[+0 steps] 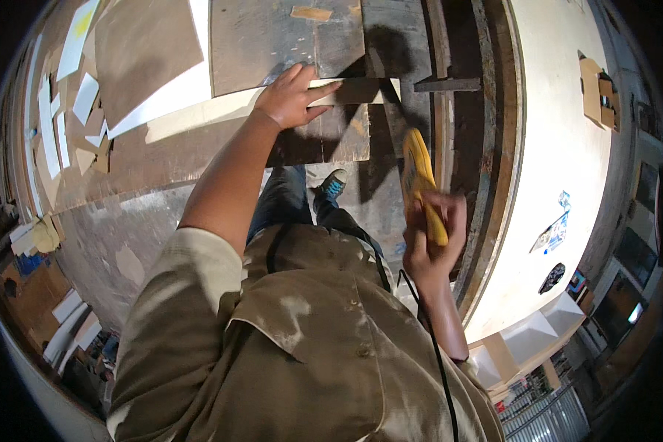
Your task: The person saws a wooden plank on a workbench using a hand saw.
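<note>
My right hand (436, 225) is wrapped round the yellow handle of a handsaw (418, 163). Its dark blade points away from me, toward the right end of a long pale wooden strip (199, 112); shadow hides whether the teeth touch the wood. My left hand (291, 96) lies on that strip with fingers spread, pressing it flat against the brown worktable (324, 140). The strip's right end sticks out past the table boards, over a dark gap.
A brown sheet (147, 44) over a white one lies at the far left, beside several white offcuts (86, 97). At right, a large pale board (560, 169) carries an open cardboard box (597, 92). A metal bar (447, 85) crosses the gap. A black cord (442, 368) hangs along my body.
</note>
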`<state>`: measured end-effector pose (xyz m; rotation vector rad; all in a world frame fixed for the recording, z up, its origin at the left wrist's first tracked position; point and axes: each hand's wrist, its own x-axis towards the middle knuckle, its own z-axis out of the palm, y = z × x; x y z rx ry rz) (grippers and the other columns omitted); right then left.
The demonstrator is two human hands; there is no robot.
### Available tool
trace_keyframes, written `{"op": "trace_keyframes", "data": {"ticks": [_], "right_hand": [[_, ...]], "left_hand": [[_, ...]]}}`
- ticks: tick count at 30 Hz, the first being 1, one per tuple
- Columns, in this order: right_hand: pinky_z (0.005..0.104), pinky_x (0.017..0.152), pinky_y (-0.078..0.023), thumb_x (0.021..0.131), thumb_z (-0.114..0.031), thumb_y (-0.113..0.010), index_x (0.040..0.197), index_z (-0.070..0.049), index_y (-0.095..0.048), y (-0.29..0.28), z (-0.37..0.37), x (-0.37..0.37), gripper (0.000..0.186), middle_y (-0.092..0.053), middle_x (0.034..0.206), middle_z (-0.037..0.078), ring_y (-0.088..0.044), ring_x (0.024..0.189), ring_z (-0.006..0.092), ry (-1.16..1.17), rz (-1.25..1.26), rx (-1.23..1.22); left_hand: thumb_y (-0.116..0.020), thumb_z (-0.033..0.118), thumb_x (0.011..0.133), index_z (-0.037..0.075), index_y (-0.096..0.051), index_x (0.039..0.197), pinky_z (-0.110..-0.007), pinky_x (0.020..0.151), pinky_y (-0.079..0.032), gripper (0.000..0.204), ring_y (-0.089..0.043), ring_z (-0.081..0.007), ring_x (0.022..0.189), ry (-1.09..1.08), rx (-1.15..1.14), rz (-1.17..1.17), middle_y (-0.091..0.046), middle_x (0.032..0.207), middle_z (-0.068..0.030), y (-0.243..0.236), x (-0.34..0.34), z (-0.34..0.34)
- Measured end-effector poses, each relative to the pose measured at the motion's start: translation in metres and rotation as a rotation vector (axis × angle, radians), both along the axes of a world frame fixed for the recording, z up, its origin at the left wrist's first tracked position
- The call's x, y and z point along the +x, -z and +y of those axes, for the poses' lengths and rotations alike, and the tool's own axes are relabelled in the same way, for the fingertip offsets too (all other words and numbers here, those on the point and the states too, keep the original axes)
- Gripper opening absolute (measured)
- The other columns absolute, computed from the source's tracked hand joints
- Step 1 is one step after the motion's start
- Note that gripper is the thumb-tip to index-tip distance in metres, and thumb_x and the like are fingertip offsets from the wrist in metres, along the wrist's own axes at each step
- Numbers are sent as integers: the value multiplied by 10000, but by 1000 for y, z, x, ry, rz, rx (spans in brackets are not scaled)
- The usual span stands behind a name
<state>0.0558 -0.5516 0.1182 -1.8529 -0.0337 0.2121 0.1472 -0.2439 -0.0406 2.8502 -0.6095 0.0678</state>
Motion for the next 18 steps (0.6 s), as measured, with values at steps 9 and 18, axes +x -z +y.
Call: {"op": "trace_keyframes", "data": {"ticks": [9, 18], "right_hand": [[332, 889, -515, 790, 57, -594, 1200, -57, -544, 5, -9, -30, 428, -680, 1011, 165, -706, 980, 275, -68, -93, -186], [388, 727, -547, 763, 20, -625, 1177, -74, -565, 11, 7, -1, 429, -666, 957, 136, -699, 813, 368, -72, -31, -54]], "left_hand": [[-792, 324, 798, 336, -603, 1376, -412, 840, -497, 608, -545, -307, 969, 5, -101, -31, -546, 1013, -114, 2, 7, -4], [-803, 345, 786, 305, -630, 1342, -403, 855, -493, 584, -529, -298, 980, 41, -96, -28, -540, 1026, -94, 6, 6, -6]]}}
